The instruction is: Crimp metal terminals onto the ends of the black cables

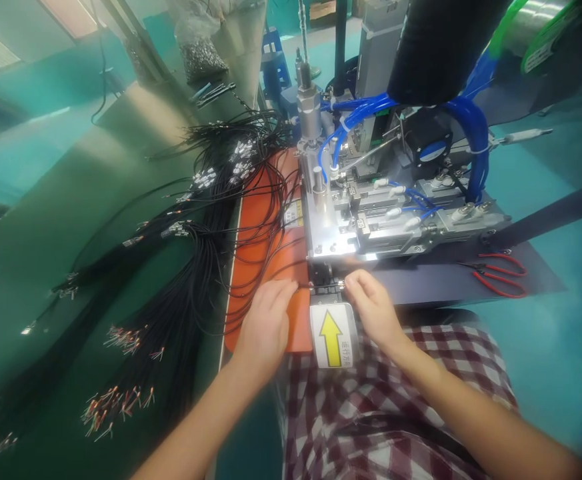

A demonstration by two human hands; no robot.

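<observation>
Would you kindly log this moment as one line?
left hand: over orange panel | right hand: at machine front | black cables: bundled, left of machine

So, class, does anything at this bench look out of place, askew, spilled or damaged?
Nothing looks clearly spilled or damaged. The untidiest things are the black cables: several loop loosely across the orange mat beside the pneumatic-looking machine, while others lie gathered in bunches on the green table.

the only view, head-worn, looks forward and down from above the near side of the silver metal machine with blue tubes point(385, 233), close in, spanning the flat dark-green tabletop point(71, 200) left of it and the smooth teal floor point(545, 347) right of it.
</observation>
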